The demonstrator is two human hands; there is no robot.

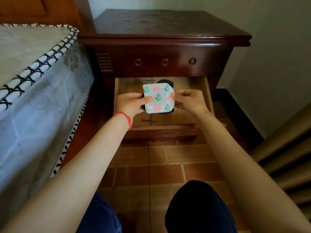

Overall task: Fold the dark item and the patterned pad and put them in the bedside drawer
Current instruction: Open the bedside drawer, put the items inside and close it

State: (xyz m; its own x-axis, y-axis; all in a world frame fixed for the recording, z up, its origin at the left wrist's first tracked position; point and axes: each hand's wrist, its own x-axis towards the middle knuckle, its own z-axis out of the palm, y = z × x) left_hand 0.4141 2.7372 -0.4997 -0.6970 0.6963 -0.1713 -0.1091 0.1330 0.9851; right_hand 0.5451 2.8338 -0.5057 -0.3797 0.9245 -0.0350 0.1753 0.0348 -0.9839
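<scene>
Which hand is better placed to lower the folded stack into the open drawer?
Left, probably: the left hand wraps the white floral-patterned pad, thumb on top; the right hand only pinches its edge.

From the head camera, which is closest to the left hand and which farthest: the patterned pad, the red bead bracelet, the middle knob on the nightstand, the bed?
1. Patterned pad: in the left hand's own grip, over the open drawer.
2. Red bead bracelet: on that hand's wrist, just behind it.
3. Middle knob: above, on the closed upper drawer front.
4. Bed: off to the left; close to the knob's rank, hard to call.

Bed (33,78) left, tiled floor (168,165), pale wall (277,47).
</scene>
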